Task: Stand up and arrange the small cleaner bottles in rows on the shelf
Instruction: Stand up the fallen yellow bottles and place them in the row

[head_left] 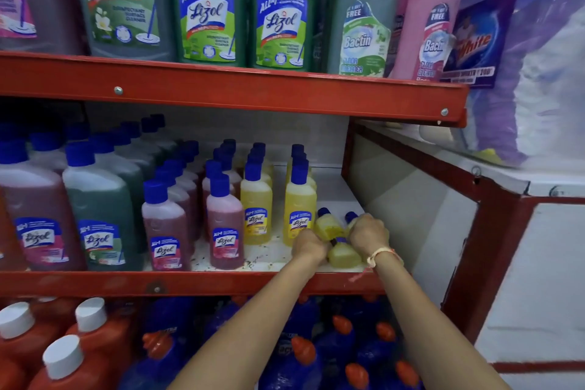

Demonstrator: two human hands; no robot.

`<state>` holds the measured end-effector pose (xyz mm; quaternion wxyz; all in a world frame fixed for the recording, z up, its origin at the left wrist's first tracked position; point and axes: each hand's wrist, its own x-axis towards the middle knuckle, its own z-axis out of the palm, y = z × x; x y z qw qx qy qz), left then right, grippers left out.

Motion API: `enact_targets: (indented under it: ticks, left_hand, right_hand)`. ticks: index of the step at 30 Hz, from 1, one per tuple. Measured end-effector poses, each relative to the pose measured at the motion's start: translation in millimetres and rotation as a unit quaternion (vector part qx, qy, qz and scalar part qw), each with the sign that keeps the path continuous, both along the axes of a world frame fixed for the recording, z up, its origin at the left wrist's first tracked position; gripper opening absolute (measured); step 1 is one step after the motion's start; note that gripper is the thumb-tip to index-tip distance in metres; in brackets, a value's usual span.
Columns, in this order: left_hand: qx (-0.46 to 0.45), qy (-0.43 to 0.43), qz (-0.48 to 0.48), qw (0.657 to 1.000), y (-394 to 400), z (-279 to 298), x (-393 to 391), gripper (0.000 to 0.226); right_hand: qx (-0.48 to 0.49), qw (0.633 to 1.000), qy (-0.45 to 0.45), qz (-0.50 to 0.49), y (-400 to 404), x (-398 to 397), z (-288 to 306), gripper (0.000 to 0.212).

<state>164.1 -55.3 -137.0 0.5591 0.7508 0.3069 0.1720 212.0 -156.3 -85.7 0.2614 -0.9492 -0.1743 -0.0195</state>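
Middle shelf [221, 283], right end, front edge. Cluster of small yellow bottles lying down, just right of the standing yellow row [300, 215].

Left hand [308, 247]: curled around the base end of one tipped yellow bottle [327, 226]. Blue cap [323, 211] pointing up and back into the shelf; long axis tilted, running from the hand away toward the rear wall, cap leaning slightly left toward the standing row.

Right hand [368, 233]: closed over a second bottle; only its blue cap [350, 216] showing past the knuckles. Axis roughly parallel to the first, probably also tilted back; body hidden by the fingers, so angle uncertain.

Third yellow bottle [344, 255] lying flat between and below both wrists, touching the shelf floor, held by neither hand. Cap end not resolvable.

Bare patch of shelf floor behind and right of the hands, beside the white side panel [408, 199].

Judgement: step in hand is righting the two gripped bottles. Each needs its cap swung up to vertical, base set down behind, in line with the yellow row. Left hand nearer that row; right hand nearer the free space. Flat bottle left for after.
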Motion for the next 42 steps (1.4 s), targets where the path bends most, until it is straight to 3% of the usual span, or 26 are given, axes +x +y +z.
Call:
enact_targets:
  ticks: [5, 8, 12, 15, 18, 22, 28, 32, 39, 42]
  left_hand:
    - [-0.106, -0.016, -0.01, 0.994, 10.5, -2.2, 12.8, 0.029]
    - [-0.122, -0.049, -0.013, 0.991, 4.8, 5.3, -2.5, 0.027]
    - [-0.098, -0.101, -0.032, 0.99, -4.4, 13.1, -21.5, 0.032]
    - [-0.049, -0.125, -0.036, 0.99, -3.9, 16.7, -38.2, 0.039]
    - [-0.024, -0.145, -0.025, 0.989, 3.0, 15.2, -53.7, 0.039]
    - [-0.006, -0.166, 0.009, 0.986, 16.2, 11.5, -69.8, 0.032]
    - [-0.02, -0.203, 0.046, 0.978, 35.0, 7.9, -93.8, 0.025]
    - [0.046, -0.191, 0.036, 0.98, 38.9, 5.7, -106.1, 0.03]
    - [0.057, -0.188, 0.024, 0.98, 44.5, 0.2, -109.7, 0.026]
    - [0.003, -0.19, 0.021, 0.982, 45.6, -1.0, -113.3, 0.025]
  right_hand:
    - [-0.041, 0.996, 0.073, 0.029, -5.8, 21.6, -1.8, 0.066]
    - [0.065, 0.987, 0.139, 0.037, -11.5, 31.9, -7.1, 0.042]
    - [0.197, 0.941, 0.258, 0.092, -24.0, 21.1, -2.9, 0.023]
    - [0.263, 0.917, 0.277, 0.115, -26.8, 6.1, -2.6, 0.048]
    - [0.32, 0.905, 0.252, 0.119, -21.3, -1.6, -8.6, 0.053]
    - [0.314, 0.924, 0.17, 0.134, -4.6, -13.3, -19.2, 0.061]
    - [0.326, 0.921, 0.121, 0.176, 22.9, -34.4, -27.6, 0.061]
    - [0.317, 0.925, 0.093, 0.186, 32.1, -38.8, -32.1, 0.061]
    - [0.334, 0.936, 0.037, 0.105, 34.8, -62.3, -41.7, 0.064]
    - [0.316, 0.945, 0.003, 0.089, 40.3, -75.3, -38.3, 0.069]
